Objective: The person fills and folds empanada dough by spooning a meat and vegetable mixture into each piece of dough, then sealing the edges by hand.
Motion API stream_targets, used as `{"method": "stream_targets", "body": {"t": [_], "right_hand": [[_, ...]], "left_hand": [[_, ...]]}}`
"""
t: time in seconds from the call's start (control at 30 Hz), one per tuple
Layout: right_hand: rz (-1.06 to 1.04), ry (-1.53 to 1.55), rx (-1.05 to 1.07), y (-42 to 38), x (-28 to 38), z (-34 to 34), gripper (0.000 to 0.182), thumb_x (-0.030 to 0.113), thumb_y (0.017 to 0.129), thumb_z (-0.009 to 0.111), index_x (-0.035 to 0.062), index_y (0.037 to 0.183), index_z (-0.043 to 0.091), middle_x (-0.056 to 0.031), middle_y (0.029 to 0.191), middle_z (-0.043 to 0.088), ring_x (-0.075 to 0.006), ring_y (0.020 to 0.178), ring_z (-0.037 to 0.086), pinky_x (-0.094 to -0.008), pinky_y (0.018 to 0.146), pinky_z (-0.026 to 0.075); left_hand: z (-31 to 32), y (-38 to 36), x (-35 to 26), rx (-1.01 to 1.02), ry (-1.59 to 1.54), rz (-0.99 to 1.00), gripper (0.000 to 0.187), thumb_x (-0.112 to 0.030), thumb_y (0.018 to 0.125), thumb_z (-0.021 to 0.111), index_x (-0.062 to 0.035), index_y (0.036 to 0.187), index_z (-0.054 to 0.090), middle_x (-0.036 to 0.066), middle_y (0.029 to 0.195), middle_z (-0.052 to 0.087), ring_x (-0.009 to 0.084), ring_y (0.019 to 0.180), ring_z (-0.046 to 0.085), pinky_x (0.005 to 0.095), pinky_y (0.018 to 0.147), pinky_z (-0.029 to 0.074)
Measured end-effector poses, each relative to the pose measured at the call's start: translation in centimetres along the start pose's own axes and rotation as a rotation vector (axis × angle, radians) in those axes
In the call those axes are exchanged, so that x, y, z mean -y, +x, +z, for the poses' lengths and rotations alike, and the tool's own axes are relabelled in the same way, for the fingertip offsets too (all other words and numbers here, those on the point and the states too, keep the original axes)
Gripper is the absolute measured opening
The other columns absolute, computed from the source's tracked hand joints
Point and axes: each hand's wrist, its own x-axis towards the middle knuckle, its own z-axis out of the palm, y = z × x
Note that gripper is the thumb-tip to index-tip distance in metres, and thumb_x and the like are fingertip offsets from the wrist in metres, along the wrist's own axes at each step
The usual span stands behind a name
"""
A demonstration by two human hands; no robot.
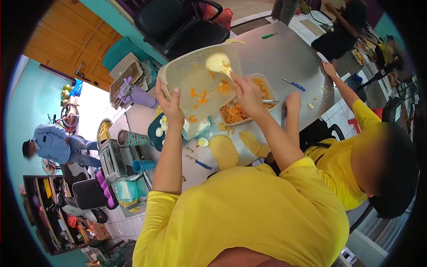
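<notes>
A yellow shirt lies nearest the camera. At eleven o'clock, the left hand grips a translucent tub, tilted; the right hand closes on a pale spoon against its inside. The step looks like scraping out orange scraps, which calls for a steady tub. It partly covers a box of orange filling at one o'clock. Some left fingers are hidden; the spoon's handle is mostly covered.

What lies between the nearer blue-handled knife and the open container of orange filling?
A flat yellow sheet and, beyond it, small yellow scraps, as the head view shows.
</notes>
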Motion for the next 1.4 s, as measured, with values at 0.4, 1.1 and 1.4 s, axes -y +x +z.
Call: {"method": "stream_targets", "body": {"t": [0.4,1.1,1.4], "right_hand": [[0.242,0.169,-0.078,4.2,-1.6,-0.2,0.03,0.011,0.085,0.052,0.008,0.114,0.057,-0.0074,0.077,0.059,-0.0153,0.066,0.053,-0.032,0.059,0.045],[-0.335,-0.612,-0.25,6.7,1.1,-4.0,0.036,0.007,0.08,0.056,0.0145,0.115,0.056,-0.0114,0.07,0.054,-0.0232,0.063,0.056,-0.0356,0.058,0.047],[0.026,-0.416,0.062,2.4,-2.3,-3.2,0.032,0.011,0.082,0.049,0.0102,0.114,0.055,-0.0186,0.083,0.061,-0.0306,0.079,0.06,-0.0398,0.069,0.047]], "left_hand": [[0.7,-0.1,-2.2,-0.067,0.009,0.023,0.07,-0.018,0.074,0.057,-0.0048,0.136,0.026,0.011,0.128,0.036,0.0206,0.116,0.037,0.0322,0.099,0.028],[1.9,-0.1,-2.1,0.03,0.102,0.229,0.071,-0.024,0.075,0.059,-0.002,0.134,0.028,0.015,0.132,0.032,0.0259,0.123,0.033,0.0364,0.102,0.024],[2.0,-0.1,-3.1,0.013,0.105,0.29,0.071,-0.02,0.075,0.058,-0.0033,0.135,0.026,0.012,0.132,0.034,0.0224,0.121,0.034,0.0345,0.101,0.026]]}}
